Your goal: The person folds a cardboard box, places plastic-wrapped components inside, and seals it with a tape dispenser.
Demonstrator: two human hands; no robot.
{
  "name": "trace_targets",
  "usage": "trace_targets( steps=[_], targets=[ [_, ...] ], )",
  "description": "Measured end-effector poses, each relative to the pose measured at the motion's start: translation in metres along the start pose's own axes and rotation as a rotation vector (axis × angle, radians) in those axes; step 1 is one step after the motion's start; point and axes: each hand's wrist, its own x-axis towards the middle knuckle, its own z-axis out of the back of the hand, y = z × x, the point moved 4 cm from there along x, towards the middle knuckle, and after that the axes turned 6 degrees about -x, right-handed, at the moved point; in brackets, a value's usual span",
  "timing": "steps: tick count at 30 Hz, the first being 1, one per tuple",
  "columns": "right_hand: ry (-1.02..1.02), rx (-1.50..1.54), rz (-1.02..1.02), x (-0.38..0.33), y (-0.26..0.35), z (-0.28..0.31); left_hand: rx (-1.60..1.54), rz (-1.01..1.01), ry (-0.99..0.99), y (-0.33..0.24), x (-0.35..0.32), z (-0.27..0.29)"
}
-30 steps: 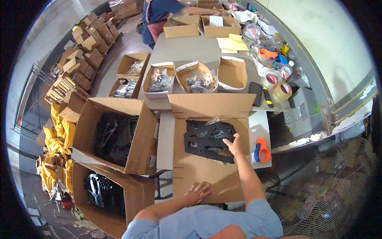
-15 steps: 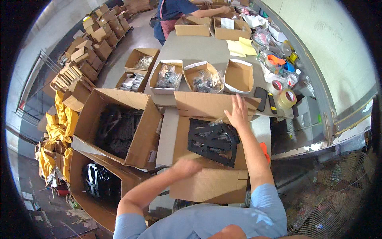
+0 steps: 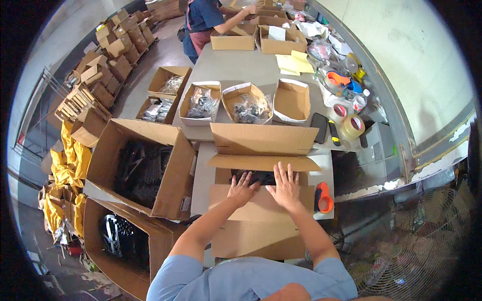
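A cardboard box (image 3: 261, 209) lies in front of me with a near flap folded inward over its contents. My left hand (image 3: 243, 190) rests on this flap with fingers spread. Beside it, my right hand (image 3: 284, 187) lies flat, fingers stretched toward the far side. Through the gap beyond my fingertips, black parts (image 3: 262, 177) show inside the box; the flap hides most of them. On the far side, one flap (image 3: 263, 139) stands up, and a narrower strip of cardboard (image 3: 263, 162) leans over the opening. An orange tape dispenser (image 3: 324, 198) lies just right of the box.
Two large cartons (image 3: 136, 168) of black parts stand at my left. Small trays (image 3: 200, 104) with bagged hardware line the table behind the box, with a phone (image 3: 319, 127), a yellow-black cutter (image 3: 333, 132) and tape rolls (image 3: 352, 127) at right. Another person (image 3: 203, 25) works at the far end.
My right hand has come down from the far flap, and my left hand has joined it on the near side. The near flap now covers the black parts, which lay exposed before.
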Motion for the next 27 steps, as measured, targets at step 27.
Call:
trace_targets(
  steps=[27],
  targets=[
    [0.175, 0.089, -0.016, -0.043, 0.003, -0.076, -0.058, 0.121, 0.068, -0.008, -0.021, -0.015]
  ],
)
